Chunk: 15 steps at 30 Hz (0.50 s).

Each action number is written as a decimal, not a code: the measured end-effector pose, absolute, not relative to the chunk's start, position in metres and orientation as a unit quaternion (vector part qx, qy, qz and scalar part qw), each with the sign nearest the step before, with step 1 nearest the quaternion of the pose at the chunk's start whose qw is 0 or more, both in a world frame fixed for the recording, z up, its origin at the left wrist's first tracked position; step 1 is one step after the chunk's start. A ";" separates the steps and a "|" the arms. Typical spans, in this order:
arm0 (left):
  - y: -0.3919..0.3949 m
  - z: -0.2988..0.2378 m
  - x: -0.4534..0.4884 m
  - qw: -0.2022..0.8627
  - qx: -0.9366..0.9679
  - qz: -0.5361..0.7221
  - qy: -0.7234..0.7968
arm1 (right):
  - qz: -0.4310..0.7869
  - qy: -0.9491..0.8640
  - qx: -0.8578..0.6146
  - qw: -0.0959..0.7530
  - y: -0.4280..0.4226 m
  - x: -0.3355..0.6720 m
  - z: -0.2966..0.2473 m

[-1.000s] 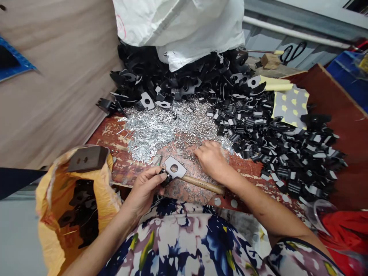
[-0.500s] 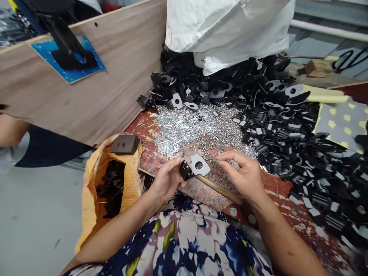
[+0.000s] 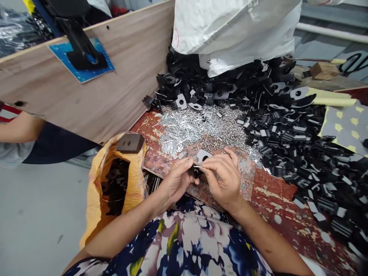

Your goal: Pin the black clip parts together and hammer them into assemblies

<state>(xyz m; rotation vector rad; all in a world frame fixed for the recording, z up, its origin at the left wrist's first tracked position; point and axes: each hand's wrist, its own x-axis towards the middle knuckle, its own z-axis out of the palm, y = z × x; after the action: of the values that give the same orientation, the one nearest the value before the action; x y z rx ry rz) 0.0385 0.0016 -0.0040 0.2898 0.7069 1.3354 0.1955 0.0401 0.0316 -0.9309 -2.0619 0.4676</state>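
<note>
Clearly, from the head camera, everything can be placed by the heap of thin silver metal pins [image 3: 178, 132] on the worn red-brown table [image 3: 270, 203]. Just in front of that heap, on the person's side, the left hand [image 3: 178, 175] has its fingers clamped on a black plastic clip with a flat grey face and a round hole [image 3: 200, 154]; much of it is hidden by the hands. Close by, in front of the same heap, the right hand [image 3: 224, 178] pinches a single silver pin [image 3: 197, 166] between thumb and forefinger, its free end toward the clip. Whether the tip touches or enters the clip, I cannot tell; some of its length shows, so this piece looks part-way done, the pin probably not fully seated.

Right of the heap spreads a broad pile of small black plastic pieces [image 3: 287, 134], many showing pale strips; behind the heap, below a white sack [image 3: 235, 27], lie larger black parts [image 3: 195, 73]. With so much lying loose, plenty appears left. Left of the heap and nearer the person, a yellow woven bag [image 3: 135, 188] holds dark parts [image 3: 115, 184]; whether those are finished is unclear.
</note>
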 end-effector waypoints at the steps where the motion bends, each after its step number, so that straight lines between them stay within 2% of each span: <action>1: 0.002 -0.005 0.039 0.721 0.128 0.604 0.313 | 0.181 -0.817 -0.368 0.404 0.039 0.195 0.032; 6: 0.001 -0.005 0.038 0.726 0.120 0.606 0.301 | 0.100 -0.860 -0.324 0.381 0.038 0.196 0.033; 11: -0.001 -0.003 0.038 0.728 0.116 0.605 0.301 | 0.082 -0.841 -0.333 0.417 0.035 0.194 0.035; 15: -0.001 -0.001 0.043 0.719 0.115 0.616 0.301 | 0.019 -0.858 -0.312 0.406 0.032 0.189 0.034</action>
<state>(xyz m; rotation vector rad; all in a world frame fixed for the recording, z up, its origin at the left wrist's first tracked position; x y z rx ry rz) 0.0430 -0.0013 -0.0015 0.2535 0.6655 1.3628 0.1893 0.0318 0.0335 -0.7879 -2.1653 0.0488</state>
